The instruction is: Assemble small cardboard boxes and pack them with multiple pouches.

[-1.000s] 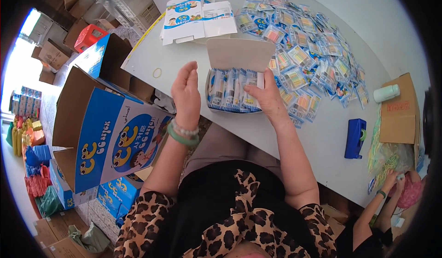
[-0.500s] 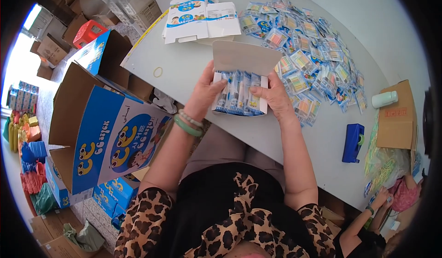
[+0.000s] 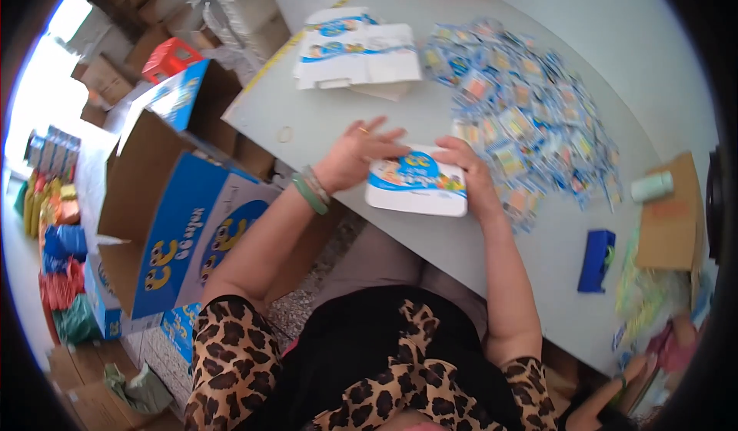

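In front of me at the table's near edge is a small white and blue carton (image 3: 417, 187) with its lid folded down. The packets inside it are hidden. My right hand (image 3: 470, 171) grips the carton's right side, fingers bent over the far edge. My left hand (image 3: 360, 154), wearing a ring and bracelets, is open with fingers spread at the carton's far left corner. Whether those fingertips touch the lid is hard to tell, as they are blurred. Beyond the right hand spreads a heap of small clear and blue packets (image 3: 523, 123) with coloured sticks in them.
Flat white and blue cartons (image 3: 357, 50) lie stacked at the far left of the table (image 3: 538, 269). A rubber band (image 3: 285, 134) lies nearer. A blue tape dispenser (image 3: 596, 262) and brown cardboard box (image 3: 667, 216) are at right. A large open carton (image 3: 165, 223) stands left.
The carton's raised lid has come down over the packets inside. My left hand has let go of the side and opened. The view has shifted slightly.
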`<action>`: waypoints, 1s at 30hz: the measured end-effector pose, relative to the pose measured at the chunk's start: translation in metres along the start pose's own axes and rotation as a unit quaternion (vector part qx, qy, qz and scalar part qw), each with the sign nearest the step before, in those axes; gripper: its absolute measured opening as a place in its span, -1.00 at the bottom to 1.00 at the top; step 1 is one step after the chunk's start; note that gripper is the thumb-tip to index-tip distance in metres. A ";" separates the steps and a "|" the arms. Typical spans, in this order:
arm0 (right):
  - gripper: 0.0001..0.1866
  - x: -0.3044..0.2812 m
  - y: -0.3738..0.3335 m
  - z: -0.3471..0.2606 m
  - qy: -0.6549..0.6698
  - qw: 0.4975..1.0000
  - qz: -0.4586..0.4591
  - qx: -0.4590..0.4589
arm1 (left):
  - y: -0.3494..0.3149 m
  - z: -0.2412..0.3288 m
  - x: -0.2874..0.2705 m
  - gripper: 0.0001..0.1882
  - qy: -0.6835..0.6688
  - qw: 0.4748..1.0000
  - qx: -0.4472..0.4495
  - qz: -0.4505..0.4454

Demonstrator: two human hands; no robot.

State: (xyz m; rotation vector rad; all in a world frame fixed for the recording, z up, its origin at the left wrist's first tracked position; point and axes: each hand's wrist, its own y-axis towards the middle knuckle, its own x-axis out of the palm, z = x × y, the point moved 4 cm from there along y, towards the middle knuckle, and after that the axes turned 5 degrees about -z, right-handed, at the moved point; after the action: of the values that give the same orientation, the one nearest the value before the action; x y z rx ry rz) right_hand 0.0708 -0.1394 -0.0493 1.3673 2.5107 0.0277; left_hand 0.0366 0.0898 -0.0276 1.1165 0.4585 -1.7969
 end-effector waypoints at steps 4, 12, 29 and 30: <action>-0.77 -0.004 -0.009 0.003 -0.015 1.000 0.016 -0.008 | -0.016 0.041 0.002 -0.28 0.066 0.993 0.082 -0.050; -0.66 0.004 -0.042 -0.008 -0.134 0.988 0.033 -0.067 | -0.024 0.046 0.008 -0.24 0.046 0.993 -0.012 -0.110; -0.48 0.008 -0.060 -0.076 -0.201 0.971 -0.128 -0.003 | -0.044 0.102 0.007 0.05 0.100 0.994 0.012 -0.052; -0.48 0.008 -0.060 -0.070 -0.200 0.971 -0.127 -0.003 | -0.042 0.106 0.007 -0.04 0.125 0.990 -0.012 -0.060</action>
State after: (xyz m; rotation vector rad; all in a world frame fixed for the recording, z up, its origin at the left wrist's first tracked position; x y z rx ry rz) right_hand -0.0002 -0.1576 0.0069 0.9251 2.3112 -0.2660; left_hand -0.0531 0.0323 0.0149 1.3289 0.7074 -1.7554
